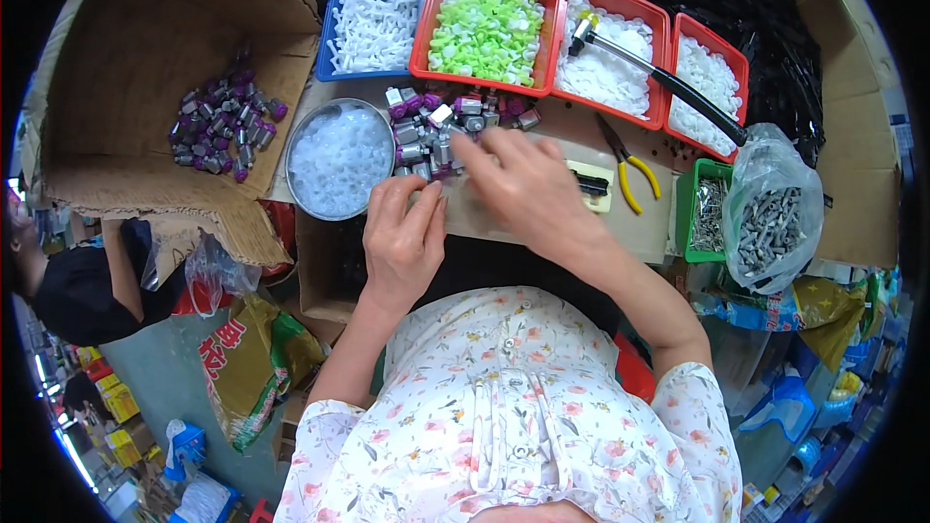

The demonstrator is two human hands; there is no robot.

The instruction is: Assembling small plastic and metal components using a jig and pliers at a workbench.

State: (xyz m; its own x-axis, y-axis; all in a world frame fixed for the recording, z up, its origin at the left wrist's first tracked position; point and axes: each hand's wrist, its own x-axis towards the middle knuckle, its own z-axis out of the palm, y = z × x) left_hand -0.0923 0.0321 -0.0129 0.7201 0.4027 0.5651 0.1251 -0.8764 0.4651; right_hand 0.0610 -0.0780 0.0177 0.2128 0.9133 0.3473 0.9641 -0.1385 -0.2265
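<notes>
The small pieces (415, 132) lie in a loose heap toward the far edge of the bench (639, 228), between the steel bowl (334, 217) and the right hand (533, 184), each a stubby, shiny silver-grey block with a vivid purple end, tipped every which way. Near the bench's front edge, the left hand (402, 237) has its fingers bent and bunched at the heap's near side, while the right, blurred, reaches over its right side; the hands are apart, and whether either grips a piece I cannot tell.
</notes>
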